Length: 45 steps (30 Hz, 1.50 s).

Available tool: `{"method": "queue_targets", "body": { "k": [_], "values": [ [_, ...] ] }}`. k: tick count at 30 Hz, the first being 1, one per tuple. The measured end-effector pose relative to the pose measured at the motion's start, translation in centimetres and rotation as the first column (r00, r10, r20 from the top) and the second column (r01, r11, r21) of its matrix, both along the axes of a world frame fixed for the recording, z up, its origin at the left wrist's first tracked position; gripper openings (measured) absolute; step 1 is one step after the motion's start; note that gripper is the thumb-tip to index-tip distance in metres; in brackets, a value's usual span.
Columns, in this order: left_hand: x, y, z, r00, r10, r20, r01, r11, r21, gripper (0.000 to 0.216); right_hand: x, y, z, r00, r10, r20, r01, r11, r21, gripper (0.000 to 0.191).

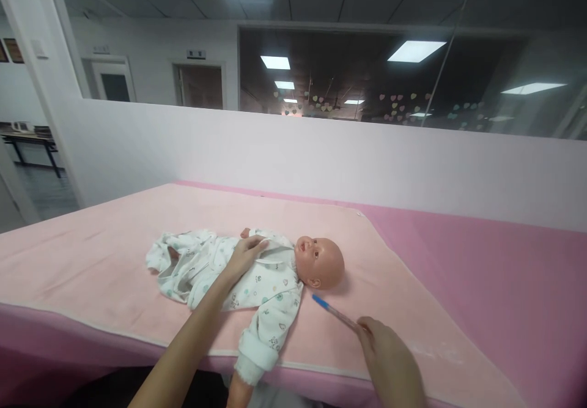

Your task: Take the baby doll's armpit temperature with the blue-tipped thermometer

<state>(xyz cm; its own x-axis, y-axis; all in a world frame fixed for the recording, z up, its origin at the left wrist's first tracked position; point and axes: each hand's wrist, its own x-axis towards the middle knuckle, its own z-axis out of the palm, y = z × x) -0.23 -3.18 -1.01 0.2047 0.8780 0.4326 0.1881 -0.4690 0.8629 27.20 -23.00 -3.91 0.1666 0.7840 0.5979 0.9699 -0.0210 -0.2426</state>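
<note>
A baby doll (320, 262) lies on its back, its head to the right and its mouth open. It wears a white printed baby outfit (268, 285) with long sleeves. On the doll's chest rests my left hand (247, 255), fingers laid over the front of the outfit; their tips are partly hard to make out. My right hand (389, 356) is closed around the near end of a slim pen (337, 315) with a blue cap. The capped end points toward the doll's head and lies just short of it, apart from it.
A light pink blanket (114, 243) covers the table, over a darker pink cloth (495, 273). The doll's near arm hangs over the front edge. Behind stands a low white wall (275, 151) topped by glass. A desk (32, 136) stands far left.
</note>
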Motion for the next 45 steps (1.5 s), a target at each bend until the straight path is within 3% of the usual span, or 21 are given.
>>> {"method": "queue_targets", "body": {
  "k": [2,5,7,9,14,16,19,22,24,26,27,29,32,36,38,40,42,45],
  "values": [
    [-0.2,0.6,-0.6,0.989,0.092,0.117,-0.087,0.995,-0.052,0.028,-1.0,-1.7,2.1,0.998,0.004,-0.061,0.001,0.997,0.074,0.024],
    [-0.2,0.9,-1.0,0.971,0.113,0.209,-0.089,0.989,-0.121,0.031,-3.1,-2.4,6.2,0.989,0.120,-0.085,-0.102,0.978,0.183,0.024],
    [-0.2,0.8,-0.8,0.965,0.081,0.250,-0.045,0.988,-0.149,0.032,-4.9,-0.5,8.7,0.984,0.170,-0.046,-0.157,0.966,0.207,0.025],
    [-0.1,0.5,-0.5,0.960,0.059,0.275,-0.018,0.989,-0.149,0.032,-6.8,3.2,10.3,0.976,0.213,0.054,-0.218,0.966,0.135,0.027],
    [0.0,-0.1,0.1,0.953,0.008,0.302,0.036,0.990,-0.139,0.035,-11.9,13.7,10.3,0.925,0.212,0.315,-0.163,0.971,-0.177,0.021],
    [0.0,-0.2,0.1,0.956,-0.016,0.294,0.060,0.988,-0.140,0.035,-13.6,16.4,9.6,0.914,0.237,0.331,-0.177,0.964,-0.201,0.016],
    [0.0,-0.1,-0.2,0.947,-0.036,0.319,0.094,0.981,-0.170,0.033,-15.1,18.6,8.8,0.903,0.263,0.339,-0.199,0.957,-0.213,0.012],
    [0.0,0.6,-0.6,0.926,-0.038,0.376,0.125,0.970,-0.210,0.032,-15.0,18.8,8.5,0.880,0.311,0.359,-0.236,0.942,-0.240,0.014],
    [-0.1,1.4,-0.3,0.962,-0.009,0.272,0.069,0.975,-0.212,0.033,-14.1,18.0,8.5,0.845,0.374,0.382,-0.292,0.922,-0.255,0.017],
    [0.0,2.6,0.4,0.995,0.089,-0.035,-0.093,0.983,-0.157,0.032,-13.0,16.8,8.5,0.773,0.461,0.436,-0.376,0.886,-0.271,0.019],
    [0.2,3.3,1.0,0.955,0.167,-0.245,-0.193,0.978,-0.083,0.032,-12.4,16.0,8.6,0.732,0.497,0.466,-0.411,0.868,-0.281,0.019],
    [0.7,4.7,2.2,0.900,0.254,-0.355,-0.274,0.962,-0.006,0.032,-11.4,14.5,8.4,0.668,0.540,0.512,-0.450,0.841,-0.299,0.019],
    [2.1,6.1,3.1,0.821,0.300,-0.486,-0.286,0.953,0.105,0.031,-9.9,12.5,7.9,0.654,0.561,0.507,-0.481,0.826,-0.293,0.016],
    [3.7,6.1,2.1,0.704,0.227,-0.674,-0.205,0.972,0.113,0.032,-7.3,11.5,7.6,0.705,0.618,0.349,-0.616,0.777,-0.132,0.018],
    [3.7,5.7,1.4,0.649,0.213,-0.730,-0.201,0.974,0.106,0.043,-5.3,12.0,7.7,0.775,0.615,0.144,-0.623,0.782,0.014,0.028],
    [3.3,5.4,1.1,0.607,0.210,-0.766,-0.206,0.973,0.104,0.051,-3.3,13.1,7.6,0.801,0.576,-0.164,-0.564,0.817,0.117,0.035],
    [2.9,5.2,1.2,0.577,0.209,-0.789,-0.212,0.972,0.103,0.054,-1.7,14.3,7.1,0.687,0.523,-0.504,-0.531,0.835,0.144,0.034],
    [2.6,4.9,1.5,0.546,0.209,-0.812,-0.220,0.970,0.102,0.055,-0.3,15.8,5.9,0.378,0.445,-0.812,-0.552,0.812,0.188,0.035]
  ]
}}
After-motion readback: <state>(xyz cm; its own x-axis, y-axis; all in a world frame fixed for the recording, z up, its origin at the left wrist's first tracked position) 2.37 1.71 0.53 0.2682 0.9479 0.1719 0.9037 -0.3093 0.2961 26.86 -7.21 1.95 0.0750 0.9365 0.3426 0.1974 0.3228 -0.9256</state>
